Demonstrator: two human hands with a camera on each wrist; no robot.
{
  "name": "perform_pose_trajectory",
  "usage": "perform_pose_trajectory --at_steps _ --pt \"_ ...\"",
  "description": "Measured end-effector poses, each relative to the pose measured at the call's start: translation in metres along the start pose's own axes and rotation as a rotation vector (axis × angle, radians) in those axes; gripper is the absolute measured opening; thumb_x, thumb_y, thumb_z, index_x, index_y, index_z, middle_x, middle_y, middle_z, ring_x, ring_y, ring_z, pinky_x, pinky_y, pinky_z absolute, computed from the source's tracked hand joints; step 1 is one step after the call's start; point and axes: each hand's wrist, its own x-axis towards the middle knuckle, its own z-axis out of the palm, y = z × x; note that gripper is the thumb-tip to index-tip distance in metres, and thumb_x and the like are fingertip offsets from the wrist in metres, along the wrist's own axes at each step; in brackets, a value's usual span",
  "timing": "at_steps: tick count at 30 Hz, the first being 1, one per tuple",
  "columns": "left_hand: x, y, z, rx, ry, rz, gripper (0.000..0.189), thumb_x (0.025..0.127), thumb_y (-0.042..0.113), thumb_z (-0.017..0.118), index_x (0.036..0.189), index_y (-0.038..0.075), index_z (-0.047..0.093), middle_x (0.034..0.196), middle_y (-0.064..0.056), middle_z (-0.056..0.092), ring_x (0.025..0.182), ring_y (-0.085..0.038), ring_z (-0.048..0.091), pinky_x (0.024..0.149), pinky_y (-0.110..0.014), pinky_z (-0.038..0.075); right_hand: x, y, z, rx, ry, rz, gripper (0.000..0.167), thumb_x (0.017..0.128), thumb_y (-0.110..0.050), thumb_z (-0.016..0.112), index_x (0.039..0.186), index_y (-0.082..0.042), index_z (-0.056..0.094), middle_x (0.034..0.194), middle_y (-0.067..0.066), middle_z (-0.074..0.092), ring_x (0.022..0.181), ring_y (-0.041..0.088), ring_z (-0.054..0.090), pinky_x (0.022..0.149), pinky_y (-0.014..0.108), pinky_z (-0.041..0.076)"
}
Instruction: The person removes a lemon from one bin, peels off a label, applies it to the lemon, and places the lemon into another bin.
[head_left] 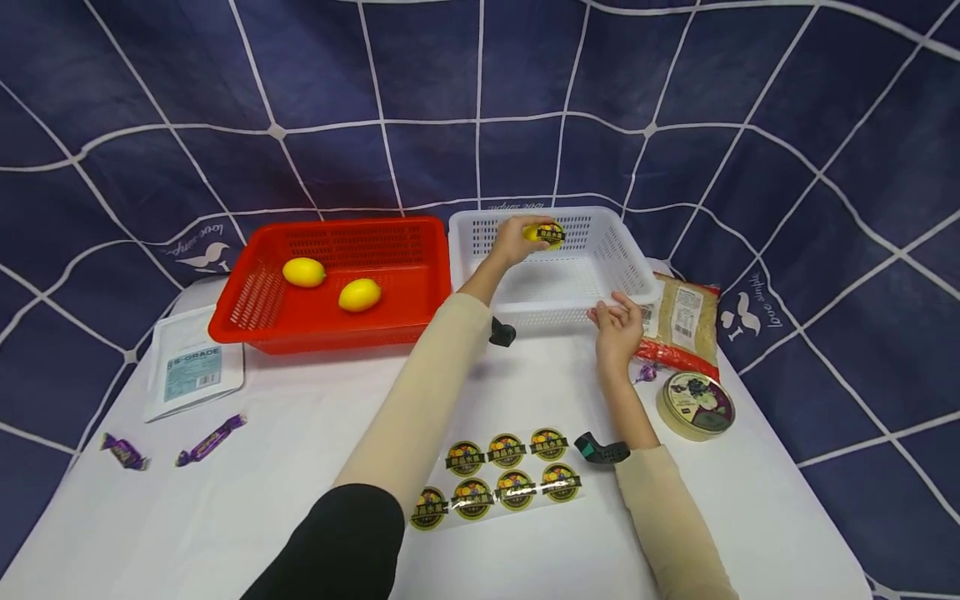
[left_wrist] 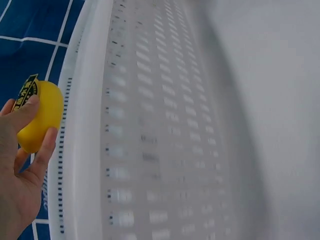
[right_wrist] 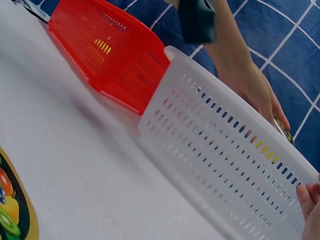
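Note:
In the head view my left hand (head_left: 516, 242) holds a yellow lemon (head_left: 534, 232) above the far part of the white basket (head_left: 645, 279). A round black-and-gold sticker (head_left: 551, 234) is on the lemon's side. The left wrist view shows the thumb and fingers pinching the lemon (left_wrist: 48, 112) by the basket's rim. My right hand (head_left: 619, 332) is at the basket's near right corner, its loosely bent fingers touching the outer wall. Only a few of its fingers (right_wrist: 307, 197) show in the right wrist view. Two more lemons lie in the red basket (head_left: 330, 337) on the left.
A sheet of round stickers (head_left: 495, 479) lies in front of me. White pouch (head_left: 197, 367) and purple-wrapped candies (head_left: 212, 440) sit at left. At right are a grain bag (head_left: 682, 325), a round tin (head_left: 696, 406) and another candy (head_left: 647, 372). A dark checked curtain (head_left: 427, 100) hangs behind.

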Motion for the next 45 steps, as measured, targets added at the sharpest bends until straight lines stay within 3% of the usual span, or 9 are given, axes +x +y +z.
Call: perform_pose_trajectory --at_steps 8,14,21,24,29,33,36,40,45 --pt "0.001 0.000 0.029 0.002 -0.043 -0.075 0.046 0.080 0.015 0.073 0.124 0.023 0.061 0.129 -0.001 0.054 0.108 -0.019 0.055 0.091 -0.026 0.042 -0.005 0.000 -0.001 0.015 0.003 -0.005 0.030 0.085 0.007 0.060 0.113 0.003 0.052 0.079 0.008 0.053 0.069 0.015 0.060 0.075 0.028 0.054" --pt "0.005 -0.017 0.045 0.077 -0.169 -0.161 0.047 0.081 0.018 0.073 0.124 0.029 0.060 0.133 0.001 0.051 0.120 -0.022 0.047 0.105 -0.039 0.032 -0.003 0.001 -0.002 0.002 -0.020 -0.020 0.033 0.085 0.004 0.061 0.116 0.005 0.050 0.080 0.009 0.052 0.071 0.016 0.059 0.077 0.029 0.054" --pt "0.066 -0.110 0.109 0.114 -0.296 -0.187 0.053 0.070 0.029 0.080 0.117 0.044 0.060 0.136 0.014 0.043 0.129 -0.009 0.032 0.107 -0.025 0.023 -0.003 0.001 -0.009 -0.003 0.006 -0.058 0.031 0.085 0.004 0.061 0.114 0.006 0.051 0.078 0.008 0.053 0.069 0.014 0.060 0.074 0.027 0.054" --pt "0.067 -0.114 0.112 0.131 -0.292 -0.201 0.050 0.073 0.025 0.079 0.117 0.043 0.061 0.137 0.011 0.044 0.129 -0.013 0.034 0.104 -0.030 0.031 -0.003 0.002 -0.009 0.002 -0.005 -0.056 0.031 0.085 0.004 0.061 0.115 0.005 0.051 0.077 0.007 0.053 0.069 0.014 0.060 0.074 0.027 0.054" --pt "0.028 -0.066 0.068 0.157 -0.314 -0.197 0.049 0.085 0.022 0.068 0.128 0.041 0.052 0.139 0.007 0.043 0.119 -0.016 0.044 0.099 -0.032 0.038 -0.002 0.005 -0.004 0.026 -0.006 -0.043 0.029 0.084 0.006 0.061 0.112 0.003 0.053 0.077 0.007 0.054 0.068 0.015 0.060 0.073 0.027 0.055" --pt "-0.007 -0.020 0.022 0.148 -0.315 -0.187 0.051 0.093 0.018 0.057 0.139 0.031 0.040 0.142 0.000 0.040 0.083 -0.007 0.051 0.076 -0.020 0.043 -0.001 0.006 0.001 0.017 -0.014 -0.047 0.028 0.084 0.006 0.062 0.111 0.002 0.054 0.077 0.007 0.054 0.069 0.015 0.059 0.073 0.027 0.055" --pt "-0.021 -0.010 -0.001 0.090 -0.254 -0.058 0.049 0.092 0.011 0.057 0.138 0.020 0.044 0.140 -0.006 0.043 0.086 -0.014 0.055 0.071 -0.015 0.040 -0.001 0.005 0.003 -0.061 -0.013 -0.059 0.029 0.085 0.002 0.063 0.112 0.001 0.054 0.077 0.005 0.055 0.068 0.012 0.057 0.072 0.025 0.054" --pt "-0.052 -0.001 -0.035 -0.070 -0.158 0.155 0.041 0.090 0.010 0.059 0.130 0.012 0.054 0.138 -0.005 0.046 0.122 -0.017 0.043 0.092 -0.018 0.039 -0.002 0.002 0.002 -0.172 0.042 -0.079 0.030 0.085 -0.004 0.065 0.112 0.001 0.054 0.078 0.001 0.057 0.066 0.009 0.054 0.067 0.023 0.052" --pt "-0.129 -0.006 -0.088 -0.285 0.126 0.332 0.032 0.087 0.007 0.064 0.119 0.006 0.063 0.124 -0.008 0.056 0.117 -0.013 0.047 0.094 -0.035 0.045 -0.017 0.000 0.007 -0.250 0.107 -0.117 0.025 0.086 -0.003 0.062 0.109 0.002 0.054 0.079 -0.003 0.054 0.065 0.006 0.048 0.059 0.018 0.043"
